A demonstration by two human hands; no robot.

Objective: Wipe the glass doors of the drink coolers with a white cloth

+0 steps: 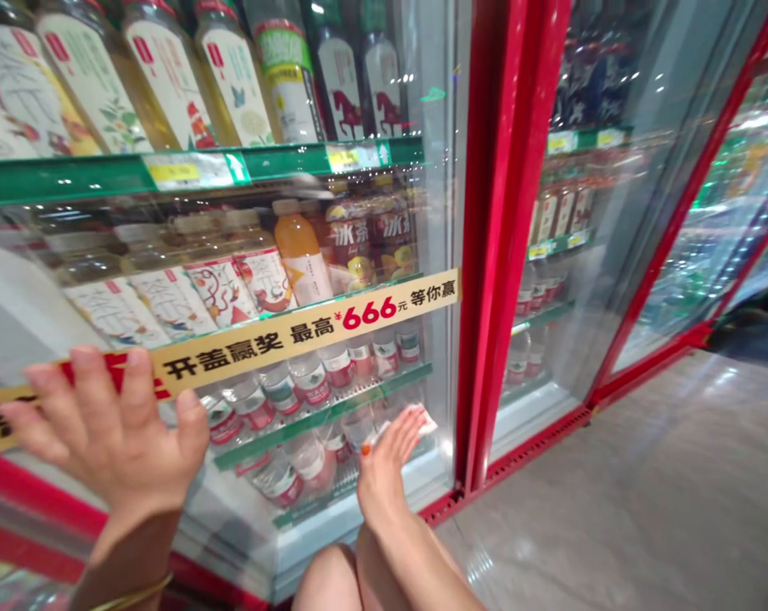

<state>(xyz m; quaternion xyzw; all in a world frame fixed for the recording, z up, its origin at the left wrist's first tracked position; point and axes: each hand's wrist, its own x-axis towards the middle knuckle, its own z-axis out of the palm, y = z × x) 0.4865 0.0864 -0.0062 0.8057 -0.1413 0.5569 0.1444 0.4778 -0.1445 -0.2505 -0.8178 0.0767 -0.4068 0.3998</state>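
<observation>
My left hand (116, 433) is spread against the glass door (438, 221) of a drinks fridge, its fingers across the left end of a gold promotional strip (307, 327). It holds nothing, and a thin gold bangle (135, 591) circles the wrist. Lower down on the glass, my right hand (389, 467) presses a white cloth or tissue (428, 421) beneath its fingers. Most of that wipe is hidden under the hand, so its exact kind cannot be made out. A small orange spot shows at the thumb.
Behind the glass, several bottles (300, 250) stand on green-edged shelves (282, 161). A red door frame (495, 255) rises to the right, beside another fridge door (603, 255). Grey shiny floor (644, 492) extends at lower right. My bent knees (329, 581) are at the bottom.
</observation>
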